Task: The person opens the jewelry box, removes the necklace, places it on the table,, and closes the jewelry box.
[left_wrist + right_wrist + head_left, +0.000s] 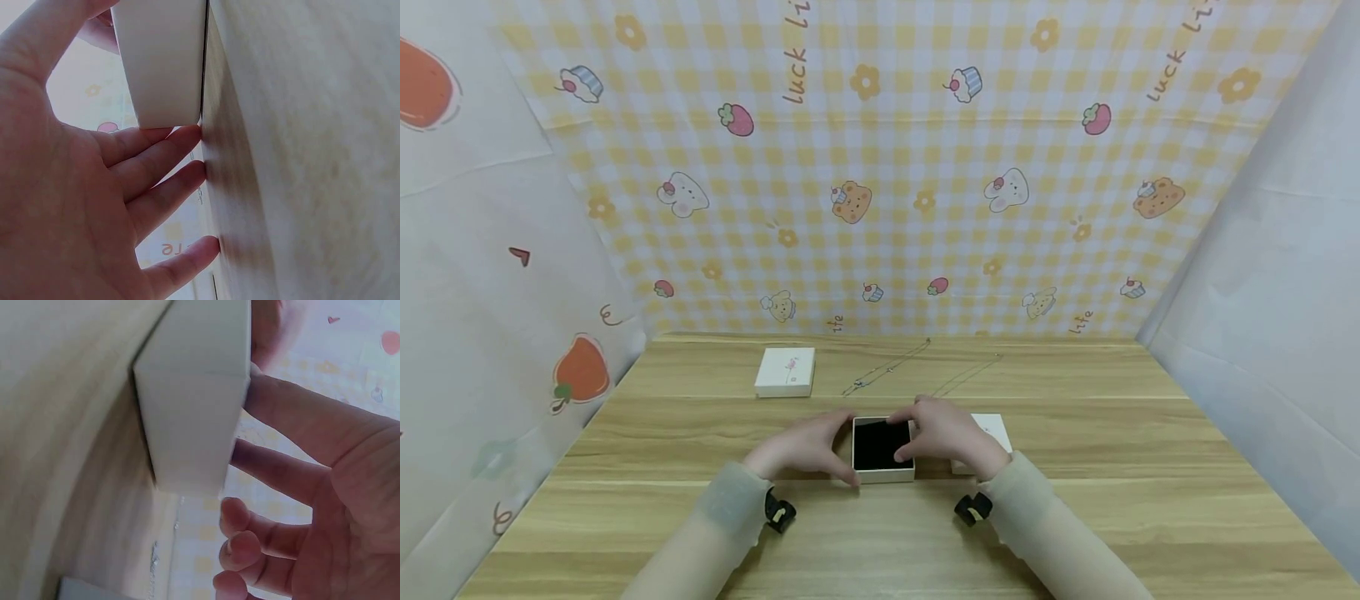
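Note:
A small white box [886,477] with a black insert [880,446] sits in the middle of the wooden table, its top uncovered. My left hand [808,447] holds its left side, thumb at the near corner and fingers at the far one. In the left wrist view, fingertips [187,133] touch the box wall [164,69]. My right hand [943,435] reaches over the right rim, thumb and index finger on the insert and spread apart. In the right wrist view the box side [190,431] hides those two tips; the other fingers [240,550] are loosely bent beside it.
A white lid or box [992,429] lies partly behind my right wrist. Another white box [786,372] with pink print stands at the back left. Two thin chain necklaces [887,368] lie stretched out behind the hands. A patterned cloth [887,167] hangs along the table's back edge.

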Demonstrator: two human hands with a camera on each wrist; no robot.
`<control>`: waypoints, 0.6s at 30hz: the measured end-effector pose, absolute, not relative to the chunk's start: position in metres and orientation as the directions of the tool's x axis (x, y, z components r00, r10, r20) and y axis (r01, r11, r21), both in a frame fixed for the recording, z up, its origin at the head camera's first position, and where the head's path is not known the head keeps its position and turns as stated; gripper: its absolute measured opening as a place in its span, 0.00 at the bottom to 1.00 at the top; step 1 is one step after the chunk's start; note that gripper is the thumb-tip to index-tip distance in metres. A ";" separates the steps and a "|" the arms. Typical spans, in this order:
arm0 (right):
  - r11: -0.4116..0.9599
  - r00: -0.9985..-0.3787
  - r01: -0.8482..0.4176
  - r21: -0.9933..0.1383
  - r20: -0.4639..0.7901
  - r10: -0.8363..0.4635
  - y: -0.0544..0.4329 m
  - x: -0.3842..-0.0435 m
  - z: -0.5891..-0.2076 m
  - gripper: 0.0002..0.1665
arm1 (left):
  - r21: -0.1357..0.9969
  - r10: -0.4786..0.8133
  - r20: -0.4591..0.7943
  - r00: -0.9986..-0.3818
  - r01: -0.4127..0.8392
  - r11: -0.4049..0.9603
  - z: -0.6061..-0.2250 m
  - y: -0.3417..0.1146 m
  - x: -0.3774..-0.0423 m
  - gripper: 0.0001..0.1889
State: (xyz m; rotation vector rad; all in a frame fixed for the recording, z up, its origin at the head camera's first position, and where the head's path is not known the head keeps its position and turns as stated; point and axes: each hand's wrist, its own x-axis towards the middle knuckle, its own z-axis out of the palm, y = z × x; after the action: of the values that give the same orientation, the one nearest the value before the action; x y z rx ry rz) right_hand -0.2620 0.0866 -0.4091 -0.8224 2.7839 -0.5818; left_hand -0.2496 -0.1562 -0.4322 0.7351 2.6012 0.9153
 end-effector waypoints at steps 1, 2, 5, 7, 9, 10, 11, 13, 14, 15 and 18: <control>0.769 -0.831 -0.478 -0.423 -0.066 -0.553 0.088 -0.262 -0.408 0.31 | 0.645 0.550 -0.097 -0.830 0.368 0.670 -0.432 -0.156 -0.250 0.45; 0.768 -0.829 -0.478 -0.425 -0.069 -0.554 0.088 -0.262 -0.408 0.31 | 0.645 0.549 -0.098 -0.830 0.367 0.671 -0.432 -0.156 -0.249 0.45; 0.768 -0.823 -0.493 -0.409 -0.067 -0.565 0.089 -0.262 -0.407 0.31 | 0.644 0.546 -0.101 -0.831 0.364 0.673 -0.432 -0.156 -0.249 0.46; 0.768 -0.821 -0.500 -0.400 -0.065 -0.568 0.088 -0.263 -0.408 0.31 | 0.648 0.547 -0.102 -0.831 0.362 0.670 -0.431 -0.156 -0.249 0.46; 0.769 -0.820 -0.503 -0.396 -0.063 -0.569 0.088 -0.263 -0.408 0.31 | 0.656 0.550 -0.103 -0.829 0.358 0.664 -0.431 -0.156 -0.249 0.46; 0.770 -0.821 -0.502 -0.394 -0.063 -0.568 0.088 -0.264 -0.409 0.31 | 0.659 0.551 -0.103 -0.828 0.358 0.661 -0.431 -0.156 -0.249 0.46; 0.771 -0.821 -0.501 -0.393 -0.064 -0.567 0.087 -0.264 -0.409 0.31 | 0.661 0.552 -0.104 -0.828 0.358 0.660 -0.431 -0.156 -0.249 0.46; 0.773 -0.821 -0.503 -0.387 -0.064 -0.567 0.087 -0.264 -0.409 0.30 | 0.662 0.552 -0.104 -0.827 0.357 0.659 -0.432 -0.156 -0.249 0.46; 0.774 -0.821 -0.505 -0.381 -0.063 -0.567 0.087 -0.263 -0.409 0.30 | 0.659 0.552 -0.103 -0.828 0.359 0.661 -0.432 -0.156 -0.249 0.46; 0.775 -0.822 -0.507 -0.376 -0.061 -0.567 0.087 -0.263 -0.410 0.30 | 0.657 0.550 -0.103 -0.829 0.358 0.664 -0.432 -0.156 -0.249 0.47; 0.782 -0.824 -0.512 -0.355 -0.054 -0.564 0.086 -0.262 -0.410 0.29 | 0.648 0.544 -0.108 -0.832 0.357 0.673 -0.432 -0.157 -0.249 0.49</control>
State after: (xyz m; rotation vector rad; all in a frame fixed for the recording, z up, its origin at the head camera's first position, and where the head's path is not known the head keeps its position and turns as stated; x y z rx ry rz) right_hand -0.2620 0.0857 -0.4100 -0.8556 2.8153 -0.4929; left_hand -0.2490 -0.1566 -0.4322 0.7180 2.5969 0.9151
